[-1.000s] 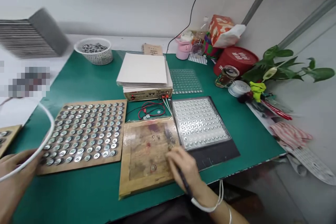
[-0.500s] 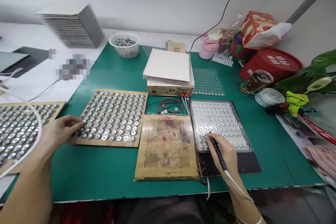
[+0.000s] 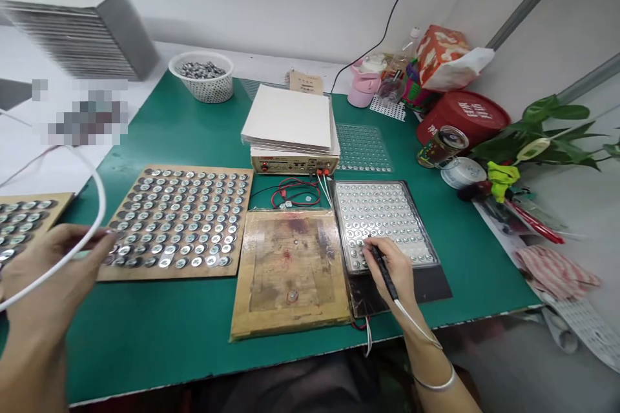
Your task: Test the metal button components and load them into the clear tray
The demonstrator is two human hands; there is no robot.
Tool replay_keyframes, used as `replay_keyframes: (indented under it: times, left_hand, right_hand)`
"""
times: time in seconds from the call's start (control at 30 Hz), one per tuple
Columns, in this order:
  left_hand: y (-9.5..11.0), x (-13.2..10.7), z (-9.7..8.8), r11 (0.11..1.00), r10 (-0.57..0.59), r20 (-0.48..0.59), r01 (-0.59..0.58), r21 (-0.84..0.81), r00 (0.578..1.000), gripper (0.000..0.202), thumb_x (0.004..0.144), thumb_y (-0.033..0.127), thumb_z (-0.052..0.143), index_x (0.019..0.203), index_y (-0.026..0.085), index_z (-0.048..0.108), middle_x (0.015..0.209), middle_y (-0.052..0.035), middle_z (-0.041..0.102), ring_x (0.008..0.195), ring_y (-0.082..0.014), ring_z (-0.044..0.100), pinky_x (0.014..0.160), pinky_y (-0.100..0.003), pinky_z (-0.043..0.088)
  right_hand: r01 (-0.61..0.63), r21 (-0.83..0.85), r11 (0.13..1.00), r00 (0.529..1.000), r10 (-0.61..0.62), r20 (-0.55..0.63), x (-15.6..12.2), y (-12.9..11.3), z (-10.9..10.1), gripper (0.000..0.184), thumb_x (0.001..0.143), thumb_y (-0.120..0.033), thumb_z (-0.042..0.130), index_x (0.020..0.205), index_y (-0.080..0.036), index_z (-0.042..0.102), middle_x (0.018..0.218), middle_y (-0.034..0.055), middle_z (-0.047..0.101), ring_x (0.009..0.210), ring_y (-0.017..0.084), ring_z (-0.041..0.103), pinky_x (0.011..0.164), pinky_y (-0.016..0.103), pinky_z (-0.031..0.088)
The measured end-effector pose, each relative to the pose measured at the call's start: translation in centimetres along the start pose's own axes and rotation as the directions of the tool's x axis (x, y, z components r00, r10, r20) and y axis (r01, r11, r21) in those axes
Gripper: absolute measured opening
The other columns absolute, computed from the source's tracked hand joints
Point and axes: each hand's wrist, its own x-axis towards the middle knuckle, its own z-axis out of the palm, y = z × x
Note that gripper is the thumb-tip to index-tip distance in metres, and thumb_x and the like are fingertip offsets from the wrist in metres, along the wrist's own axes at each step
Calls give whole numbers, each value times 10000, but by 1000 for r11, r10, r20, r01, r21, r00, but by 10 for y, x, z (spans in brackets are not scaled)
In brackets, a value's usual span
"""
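Observation:
My left hand (image 3: pixel 58 271) is at the left edge of a wooden board (image 3: pixel 169 276) carrying rows of round, silver-topped metal parts (image 3: pixel 177 216). Its thumb and index finger are pinched together; a tiny silvery spot shows at the tips, too small to name. A white cable (image 3: pixel 97 187) loops in front of this hand. My right hand (image 3: pixel 392 264) is closed round a black test probe (image 3: pixel 385 274) with a white wire. The probe points down at the lower left of a clear tray (image 3: pixel 419 222) holding rows of similar small round parts. Fingers hide its tip.
Between the boards lies a stained wooden block (image 3: pixel 266 271). Behind it stand a bench meter (image 3: pixel 295 164) topped with white sheets (image 3: pixel 290 116) and red and black leads (image 3: pixel 295 192). A white basket (image 3: pixel 208 87) of metal parts is farther back. Another filled board (image 3: pixel 24 222) lies left.
The view has swung to the right, so the boards and tray appear farther left. Both hands keep about the same places at the board and the tray, and the probe remains in my right hand.

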Motion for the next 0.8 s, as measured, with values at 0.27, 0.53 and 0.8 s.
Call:
replay_keyframes:
  times: [0.27,0.53,0.8]
  left_hand:
    - [126,-142,32,658,708,319,-423,-623,630,146,914,261,516,848,224,642,769,-5,667,715,-150,613,629,-236,497]
    - [131,-161,49,643,737,239,-547,-536,632,90,919,237,535,944,190,608,777,-29,600,729,-171,522,633,-275,455]
    - [133,-161,49,661,713,254,-506,-554,654,113,935,227,511,961,187,614,782,-24,599,739,-158,515,633,-270,464]
  right_hand:
    - [-27,272,962,997,44,-58,-21,-45,11,177,886,-195,542,1038,-222,629,905,45,714,799,192,686,750,296,543]
    - [-160,425,891,934,-2,357,-38,-77,49,120,811,-189,552,832,-189,670,680,3,696,557,143,651,521,206,504]
    - [-109,355,929,909,-51,414,-33,-74,49,130,799,-172,568,758,-198,688,646,-18,691,547,125,637,542,192,472]
